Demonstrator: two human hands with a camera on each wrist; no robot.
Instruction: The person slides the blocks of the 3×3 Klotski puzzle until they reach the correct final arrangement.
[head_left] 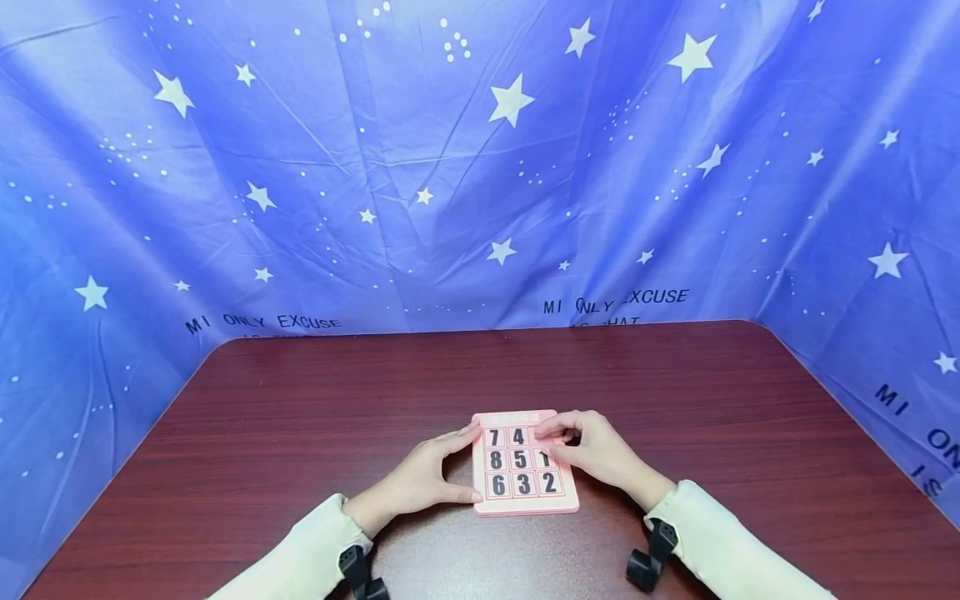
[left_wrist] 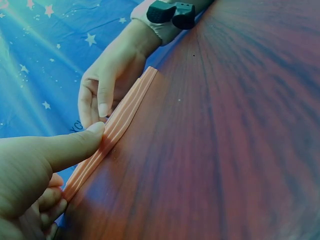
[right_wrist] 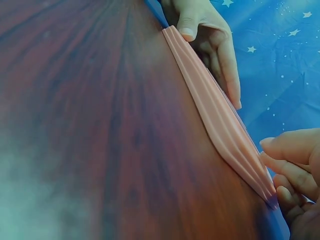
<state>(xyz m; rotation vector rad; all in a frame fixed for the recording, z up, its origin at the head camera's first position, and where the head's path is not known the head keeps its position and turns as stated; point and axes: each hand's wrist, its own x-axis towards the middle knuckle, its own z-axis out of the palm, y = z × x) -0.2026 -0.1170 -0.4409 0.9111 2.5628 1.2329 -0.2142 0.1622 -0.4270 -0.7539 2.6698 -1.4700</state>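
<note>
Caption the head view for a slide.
Left hand touching the left edge of a pink number puzzle on a table, right hand over its upper-right area.

Ridged pink board (right_wrist: 220, 120) on wooden table (right_wrist: 115, 125)

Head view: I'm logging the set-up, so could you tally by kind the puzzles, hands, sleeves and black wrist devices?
Pink number puzzle: 1
Hands: 2
Pale sleeves: 2
Black wrist devices: 2
Total: 7
</note>
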